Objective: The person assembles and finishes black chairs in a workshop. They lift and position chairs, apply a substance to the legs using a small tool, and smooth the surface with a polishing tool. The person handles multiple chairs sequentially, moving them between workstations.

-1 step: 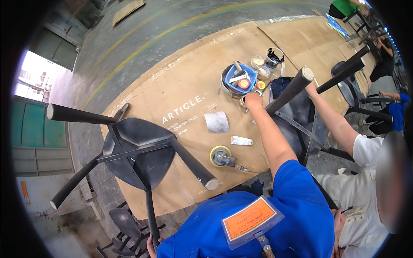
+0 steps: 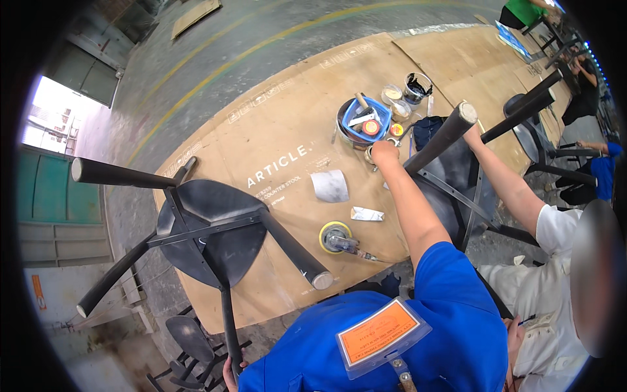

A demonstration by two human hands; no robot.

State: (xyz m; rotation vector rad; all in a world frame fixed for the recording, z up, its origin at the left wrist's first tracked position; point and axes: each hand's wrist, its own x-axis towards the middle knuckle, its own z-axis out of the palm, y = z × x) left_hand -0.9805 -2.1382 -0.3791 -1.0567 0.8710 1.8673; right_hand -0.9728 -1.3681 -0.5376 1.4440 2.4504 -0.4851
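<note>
A black stool (image 2: pixel 212 245) lies upside down on the cardboard-covered table, its legs pointing up and outward. My left hand (image 2: pixel 230 374) is at its near leg (image 2: pixel 228 326), fingers curled round the lower end, partly hidden by my blue sleeve. My right arm is stretched forward across the table. At its end my right hand (image 2: pixel 385 154) is closed beside a dark tub holding a blue basin (image 2: pixel 368 119) of tools and tins. A small round metallic thing (image 2: pixel 369 154) shows at its fingertips; its kind is hard to tell. Nearer me lies a sander (image 2: pixel 336 238) with a yellow-rimmed pad.
Grey sandpaper (image 2: pixel 330 186) and a crumpled white packet (image 2: pixel 367 214) lie mid-table. A pot of black paint (image 2: pixel 417 87) stands beyond the basin. A co-worker in white (image 2: pixel 542 274) reaches to another upturned stool (image 2: pixel 450 176) at right. More stools (image 2: pixel 189 340) stand on the floor at lower left.
</note>
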